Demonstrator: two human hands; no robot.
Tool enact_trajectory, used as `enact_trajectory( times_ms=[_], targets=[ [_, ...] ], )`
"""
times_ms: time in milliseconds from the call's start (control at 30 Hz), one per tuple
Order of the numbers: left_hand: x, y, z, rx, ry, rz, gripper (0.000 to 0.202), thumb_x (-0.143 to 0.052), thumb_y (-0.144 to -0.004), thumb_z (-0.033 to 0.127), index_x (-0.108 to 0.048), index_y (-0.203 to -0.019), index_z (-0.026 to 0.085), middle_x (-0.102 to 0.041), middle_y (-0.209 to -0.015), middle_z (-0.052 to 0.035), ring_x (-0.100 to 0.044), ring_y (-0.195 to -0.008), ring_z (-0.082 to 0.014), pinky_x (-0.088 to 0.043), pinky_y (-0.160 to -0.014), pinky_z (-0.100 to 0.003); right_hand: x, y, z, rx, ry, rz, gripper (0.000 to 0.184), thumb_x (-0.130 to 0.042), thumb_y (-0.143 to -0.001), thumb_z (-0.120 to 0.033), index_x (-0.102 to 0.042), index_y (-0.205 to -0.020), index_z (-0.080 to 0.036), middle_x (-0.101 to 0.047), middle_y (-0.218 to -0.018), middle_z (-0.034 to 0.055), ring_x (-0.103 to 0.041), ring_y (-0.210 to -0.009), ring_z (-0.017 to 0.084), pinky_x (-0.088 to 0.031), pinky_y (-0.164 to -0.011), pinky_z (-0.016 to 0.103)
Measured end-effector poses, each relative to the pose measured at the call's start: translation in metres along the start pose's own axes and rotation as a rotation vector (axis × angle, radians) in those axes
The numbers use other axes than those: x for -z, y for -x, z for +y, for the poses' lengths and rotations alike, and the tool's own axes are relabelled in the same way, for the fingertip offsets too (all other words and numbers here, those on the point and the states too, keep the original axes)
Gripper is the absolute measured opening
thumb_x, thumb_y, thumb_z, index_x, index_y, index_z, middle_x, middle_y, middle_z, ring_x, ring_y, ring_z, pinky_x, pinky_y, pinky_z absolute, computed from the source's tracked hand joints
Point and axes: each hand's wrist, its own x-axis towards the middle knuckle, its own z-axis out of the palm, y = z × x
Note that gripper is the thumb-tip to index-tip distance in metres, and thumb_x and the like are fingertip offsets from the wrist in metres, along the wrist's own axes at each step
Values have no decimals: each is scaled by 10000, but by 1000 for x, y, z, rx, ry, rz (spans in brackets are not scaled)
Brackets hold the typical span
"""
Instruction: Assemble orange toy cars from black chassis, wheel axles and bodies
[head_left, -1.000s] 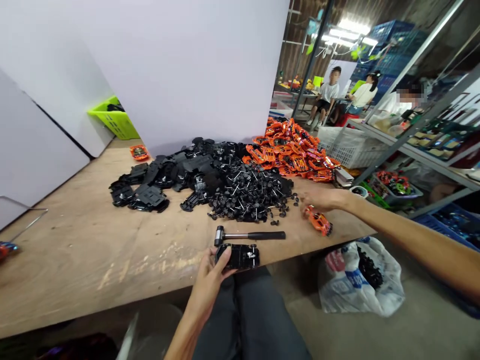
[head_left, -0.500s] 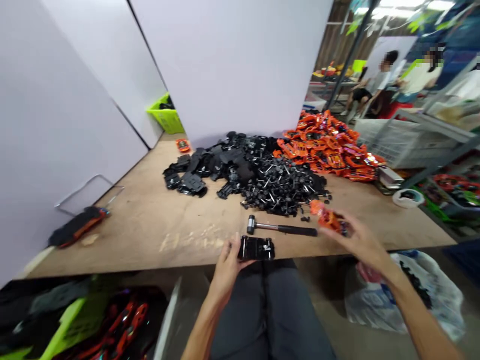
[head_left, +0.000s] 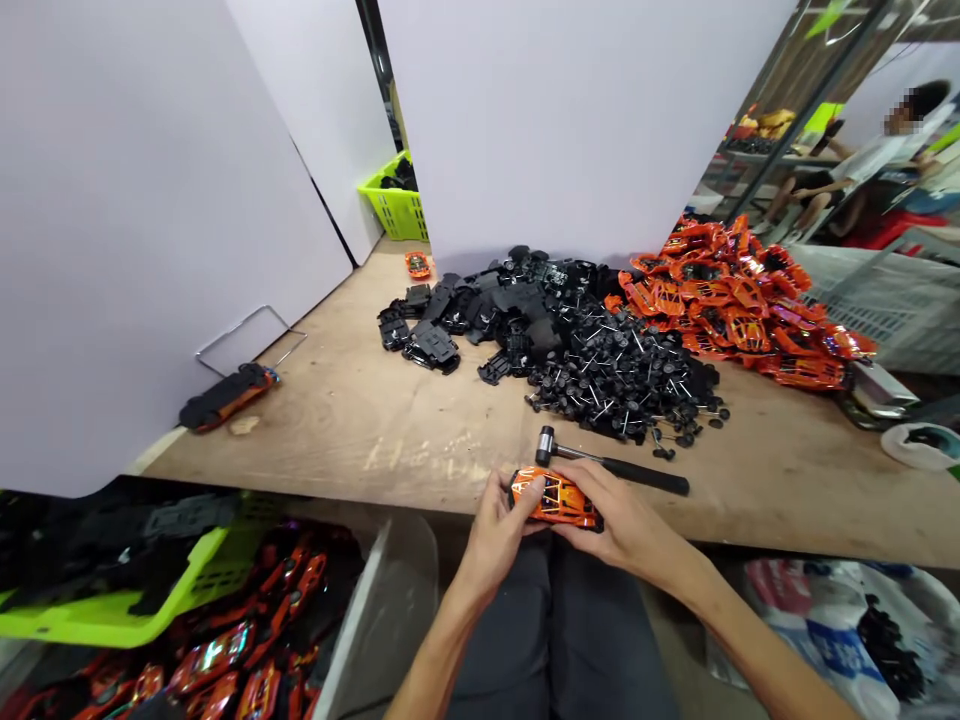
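An orange toy car [head_left: 564, 503] is held between both hands at the table's front edge, its shiny body facing up. My left hand [head_left: 501, 520] grips one end, thumb on top. At the other end, my right hand [head_left: 606, 510] is closed round it. Black shows below the orange shell; the underside is hidden. Just behind the hands lies a hammer [head_left: 645, 475] with a black handle, its head to the left. Farther back sit a heap of black wheel axles [head_left: 619, 370], a pile of black chassis [head_left: 499, 305] and a pile of orange car bodies [head_left: 739, 300].
White panels [head_left: 570, 130] stand behind the wooden table [head_left: 337, 430]. A dark toy car [head_left: 229, 395] lies by a wire stand [head_left: 251, 335] at left. Below are a green crate [head_left: 112, 625] and orange cars [head_left: 217, 655]. A plastic bag [head_left: 832, 625] hangs at lower right. A person [head_left: 847, 170] sits beyond.
My right hand has brought an orange car body from the right to the black chassis in my left hand. Both hands now hold them together. The view has shifted left.
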Motion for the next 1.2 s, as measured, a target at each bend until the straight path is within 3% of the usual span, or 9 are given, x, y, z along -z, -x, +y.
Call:
enact_trajectory(
  times_ms=[167, 400, 500, 567, 733, 833, 1000, 1100, 1200],
  targets=[
    [1, -1, -2, 4, -23, -10, 510, -814, -788, 592, -548, -976, 199, -665, -1038, -51, -682, -1030, -248, -643, -797, -389, 5, -4, -3, 14, 86, -94, 624, -707, -957, -318, -442, -1519, -271, -567, -1466, 134, -562, -1364, 320, -514, -1134, 508],
    [-1, -5, -19, -146, -112, 114, 456, -771, -831, 598, -549, -919, 209, -649, -893, -22, -637, -872, -181, -577, -790, -306, -11, -10, -2, 37, 286, -41, 645, -694, -954, -503, -496, -1491, -206, -611, -1406, 214, -575, -1312, 430, -458, -1106, 671],
    [1, -3, -14, -205, -76, 121, 435, -809, -813, 553, -557, -906, 211, -653, -874, -14, -628, -858, -172, -557, -819, -295, 0, -8, -5, 29, 165, -22, 736, -724, -913, -567, -465, -1519, -238, -591, -1446, 192, -540, -1361, 412, -419, -1153, 644],
    [4, -2, -6, -189, -38, 40, 426, -833, -798, 522, -566, -938, 220, -682, -887, -17, -649, -858, -183, -560, -830, -311, 9, -3, -7, -46, -31, 47, 725, -715, -920, -579, -448, -1522, -276, -568, -1482, 156, -530, -1386, 368, -442, -1161, 559],
    [10, -9, 16, -217, -193, -218, 352, -831, -814, 455, -698, -1037, 217, -752, -1072, -77, -694, -1041, -251, -541, -964, -362, 5, 14, -1, -274, -481, 280, 349, -678, -981, -471, -589, -1259, -279, -677, -1216, 53, -666, -1132, 238, -554, -981, 334],
    [8, -14, 20, -229, -403, -293, 344, -813, -842, 398, -746, -1118, 203, -765, -1135, -99, -701, -1083, -274, -533, -975, -362, -2, 19, 4, -281, -505, 281, 322, -716, -957, -444, -610, -1197, -257, -667, -1144, 38, -650, -1082, 227, -533, -976, 326],
    [1, -12, 10, -323, -506, -179, 244, -785, -860, 383, -794, -1029, 207, -802, -1034, -94, -730, -967, -287, -562, -892, -375, 2, 16, 6, -267, -569, 214, 307, -712, -960, -419, -628, -1213, -266, -665, -1174, 43, -644, -1102, 226, -526, -985, 327],
    [-1, -8, 10, -405, -562, -145, 203, -759, -883, 364, -798, -1027, 226, -809, -1021, -89, -737, -973, -291, -552, -930, -390, -1, 13, 2, -271, -571, 307, 210, -704, -969, -394, -661, -1122, -258, -676, -1115, 45, -651, -1069, 228, -528, -965, 338],
    [-2, -10, 19, -432, -662, -243, 237, -734, -900, 370, -776, -1098, 246, -802, -1055, -101, -731, -966, -293, -542, -921, -386, -8, 11, -4, -268, -540, 390, 159, -675, -988, -373, -673, -1098, -258, -692, -1086, 52, -662, -1052, 235, -535, -948, 355]
  ],
)
